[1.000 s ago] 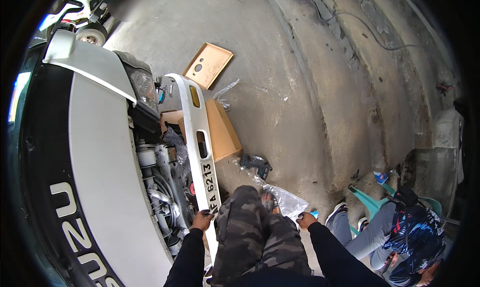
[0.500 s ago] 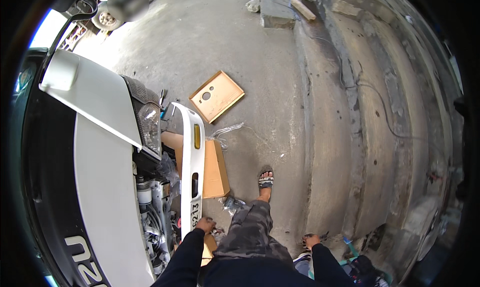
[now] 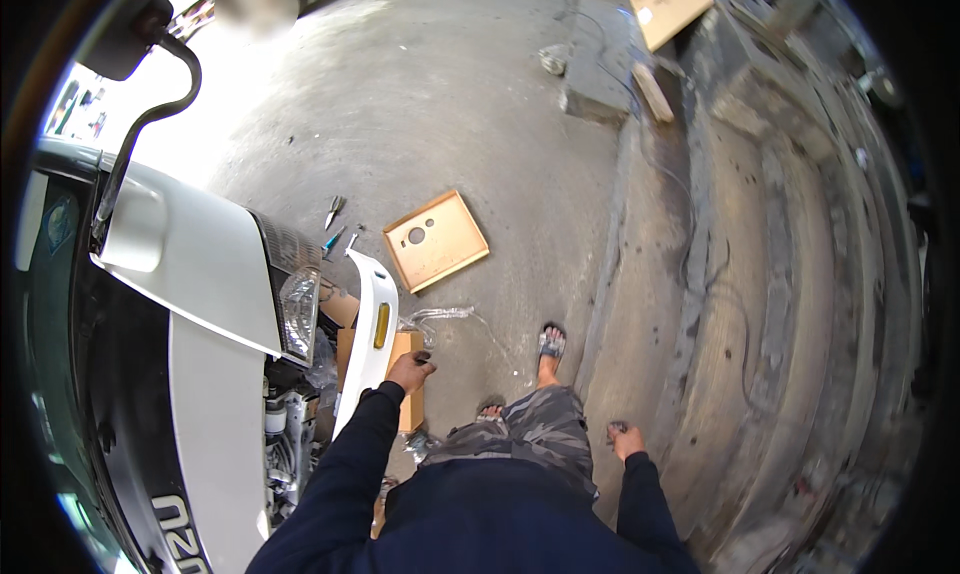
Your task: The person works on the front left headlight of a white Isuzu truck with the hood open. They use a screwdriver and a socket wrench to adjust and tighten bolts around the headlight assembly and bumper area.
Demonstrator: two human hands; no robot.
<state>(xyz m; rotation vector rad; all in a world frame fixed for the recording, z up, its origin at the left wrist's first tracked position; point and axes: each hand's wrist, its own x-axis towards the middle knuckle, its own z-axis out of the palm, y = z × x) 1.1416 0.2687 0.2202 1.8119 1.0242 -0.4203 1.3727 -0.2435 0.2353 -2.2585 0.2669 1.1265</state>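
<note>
Reaching forward, the left hand (image 3: 410,371) lay on the edge of the white bumper (image 3: 366,342), its fingers curled on the panel, which it held. The bumper stood on end beside the front of the white truck (image 3: 190,274), at about nine o'clock from the person's feet, with an orange lamp (image 3: 381,326) set in its face. Just behind it, touching, leaned a brown cardboard box (image 3: 408,394). The right hand (image 3: 622,438) hung at four o'clock beside the camouflage shorts (image 3: 530,429), well apart from the bumper; its fingers were bent together, and whether they held something small I cannot tell. On the concrete floor (image 3: 480,104), at twelve o'clock from the bumper, lay a flat cardboard sheet (image 3: 436,239) with holes, and near it at ten o'clock pliers (image 3: 332,212) and a screwdriver (image 3: 333,240).
</note>
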